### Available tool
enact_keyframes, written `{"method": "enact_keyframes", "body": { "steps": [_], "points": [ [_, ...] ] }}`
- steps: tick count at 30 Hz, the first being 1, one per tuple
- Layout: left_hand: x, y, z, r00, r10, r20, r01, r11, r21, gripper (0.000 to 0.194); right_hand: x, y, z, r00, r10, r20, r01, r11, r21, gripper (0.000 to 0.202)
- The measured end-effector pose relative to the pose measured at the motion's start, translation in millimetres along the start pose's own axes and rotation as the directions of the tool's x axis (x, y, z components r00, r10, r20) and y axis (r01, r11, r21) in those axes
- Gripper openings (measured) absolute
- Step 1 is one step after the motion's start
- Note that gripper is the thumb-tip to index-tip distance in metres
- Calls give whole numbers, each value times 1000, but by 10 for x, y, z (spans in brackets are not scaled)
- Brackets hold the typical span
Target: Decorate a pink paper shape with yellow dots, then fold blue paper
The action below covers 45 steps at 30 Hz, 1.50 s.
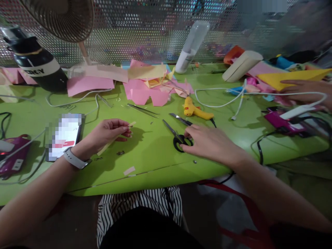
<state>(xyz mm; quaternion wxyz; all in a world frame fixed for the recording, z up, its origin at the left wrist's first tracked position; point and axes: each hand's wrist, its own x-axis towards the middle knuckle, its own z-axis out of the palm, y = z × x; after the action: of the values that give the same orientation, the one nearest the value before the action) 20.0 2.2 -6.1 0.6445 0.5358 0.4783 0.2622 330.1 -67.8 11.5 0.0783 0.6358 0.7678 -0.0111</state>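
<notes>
My left hand (112,132) pinches a narrow pale-yellow paper strip (132,124) between thumb and fingertips, above the green table. Part of the strip runs hidden behind the palm and shows again below it. The fingers of my right hand (210,142) close on the black handle loops of a pair of scissors (171,129), whose blades point away to the left. Just beyond them lies a craft knife (178,118), its rear end close to my right fingers. Tweezers (142,110) rest farther back, between my hands. A yellow glue gun (195,109) lies on its side behind my right hand.
A phone (66,135) lies left of my left wrist. Pink paper pieces (140,95), a dark bottle (38,62) and a fan (62,17) stand along the back. White cables and purple power strips (281,121) flank both sides. Another person's hand (303,91) touches yellow paper (290,77).
</notes>
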Motion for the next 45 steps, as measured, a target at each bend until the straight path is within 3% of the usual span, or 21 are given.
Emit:
{"method": "enact_keyframes", "body": {
  "steps": [5, 13, 16, 18, 22, 25, 29, 36, 45],
  "points": [
    [3, 13, -5, 1000, -6, 30, 7, 999, -48, 11, 30, 41, -13, 996, -81, 30, 80, 996, 28, 13],
    [1, -16, 14, 1000, -20, 20, 22, 994, -105, 13, 113, 43, -122, 988, -56, 142, 44, 995, 85, 12],
    [5, -18, 21, 1000, -22, 18, 24, 992, -126, 13, 207, 59, -87, 989, -64, 133, 31, 971, 237, 14],
    [3, -13, 20, 1000, -10, 12, 12, 992, -130, 16, 298, 60, -49, 979, -72, 189, -24, 888, 460, 17],
    [-13, 1, 24, 1000, 4, -14, -6, 989, -145, 23, 478, -46, 0, 911, -184, 369, -245, 480, 843, 22],
    [-19, 3, 35, 999, 12, -32, -18, 983, -181, 21, 587, -206, 28, 897, -239, 372, -305, 275, 912, 28],
    [-12, 5, 37, 997, 18, -69, -34, 971, -236, 16, 709, -411, 78, 894, -271, 356, -342, 100, 935, 45],
    [-52, 46, 48, 997, 8, -81, -32, 956, -293, 16, 742, -605, 91, 841, -427, 332, -375, -18, 927, 49],
    [-72, 8, 59, 999, -24, -47, 11, 964, -267, 16, 626, -569, 99, 840, -453, 300, -335, 1, 942, 57]
  ]
}}
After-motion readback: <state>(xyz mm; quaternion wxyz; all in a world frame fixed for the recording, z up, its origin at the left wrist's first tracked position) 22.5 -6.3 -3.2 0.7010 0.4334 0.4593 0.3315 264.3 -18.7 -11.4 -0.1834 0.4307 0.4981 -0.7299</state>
